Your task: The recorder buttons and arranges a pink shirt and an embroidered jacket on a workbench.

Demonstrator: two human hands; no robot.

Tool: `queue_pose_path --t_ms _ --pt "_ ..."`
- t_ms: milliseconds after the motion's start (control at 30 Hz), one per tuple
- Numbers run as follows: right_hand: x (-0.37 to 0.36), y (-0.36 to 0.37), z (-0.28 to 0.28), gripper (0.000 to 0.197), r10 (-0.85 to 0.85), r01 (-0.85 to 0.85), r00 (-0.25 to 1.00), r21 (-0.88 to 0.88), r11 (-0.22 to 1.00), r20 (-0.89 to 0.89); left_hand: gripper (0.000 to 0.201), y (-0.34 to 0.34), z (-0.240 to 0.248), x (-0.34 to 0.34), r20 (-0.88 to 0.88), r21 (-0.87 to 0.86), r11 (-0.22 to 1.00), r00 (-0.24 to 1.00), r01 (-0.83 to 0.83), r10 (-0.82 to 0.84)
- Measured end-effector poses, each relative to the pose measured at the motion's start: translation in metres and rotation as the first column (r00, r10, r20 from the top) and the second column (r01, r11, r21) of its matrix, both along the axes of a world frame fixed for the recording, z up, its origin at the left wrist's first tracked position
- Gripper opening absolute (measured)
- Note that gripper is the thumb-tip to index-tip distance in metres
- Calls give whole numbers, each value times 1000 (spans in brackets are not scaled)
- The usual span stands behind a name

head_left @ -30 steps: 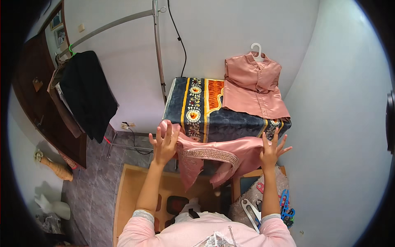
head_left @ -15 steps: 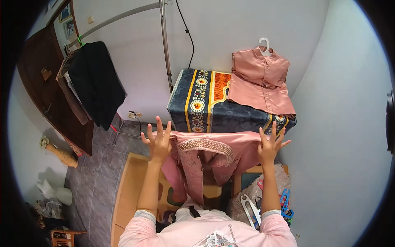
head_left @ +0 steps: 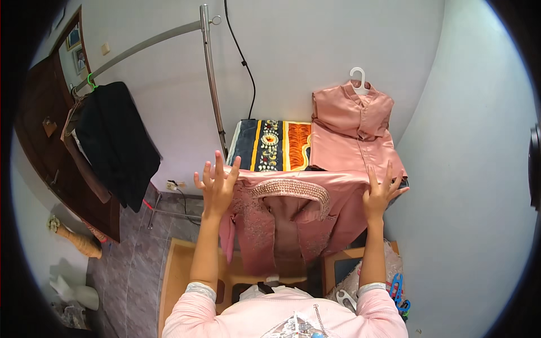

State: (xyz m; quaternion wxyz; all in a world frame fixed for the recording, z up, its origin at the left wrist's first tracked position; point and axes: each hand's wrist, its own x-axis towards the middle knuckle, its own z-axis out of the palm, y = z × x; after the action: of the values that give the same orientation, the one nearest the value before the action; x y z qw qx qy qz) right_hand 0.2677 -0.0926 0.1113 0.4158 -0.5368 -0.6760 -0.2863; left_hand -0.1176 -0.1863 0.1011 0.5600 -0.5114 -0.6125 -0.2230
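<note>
A satiny pink blouse [head_left: 349,197] with a beaded neckline [head_left: 293,188] and beadwork down its open front hangs before me by its shoulders. My left hand [head_left: 218,191] grips its left shoulder, and my right hand [head_left: 382,194] grips the right one. Several fingers on each hand point upward and apart, while the cloth is caught near the thumbs. Behind it, a pink sleeveless-looking shirt [head_left: 360,127] on a white hanger [head_left: 359,81] lies over a table with a dark patterned cover [head_left: 244,147]. The held blouse hides the table's front.
To the left, a metal clothes rack [head_left: 211,84] carries a black garment [head_left: 115,143] and others. Beyond it is a brown door [head_left: 42,146]. Blue hangers [head_left: 398,290] and a white hanger [head_left: 345,299] lie low on the right, near a wooden frame [head_left: 329,270].
The held blouse now sits higher against the table, covering its front edge and reaching the lying shirt's hem. Its front panels hang more spread. My view has shifted, and both hands keep their hold.
</note>
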Motion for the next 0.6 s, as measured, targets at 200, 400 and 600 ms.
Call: queue_pose_path --t_ms 200,400,600 --pt "-12 33 -37 53 -89 92 995 50 995 -55 45 51 -16 -13 6 1 996 996 89 -89" --pt "-21 57 -36 47 -99 99 993 -1 995 -62 42 79 -18 -20 55 -44 999 998 17 -14" --pt "-28 103 5 51 -42 54 996 144 988 -83 43 128 16 -22 187 43 987 970 152 -157"
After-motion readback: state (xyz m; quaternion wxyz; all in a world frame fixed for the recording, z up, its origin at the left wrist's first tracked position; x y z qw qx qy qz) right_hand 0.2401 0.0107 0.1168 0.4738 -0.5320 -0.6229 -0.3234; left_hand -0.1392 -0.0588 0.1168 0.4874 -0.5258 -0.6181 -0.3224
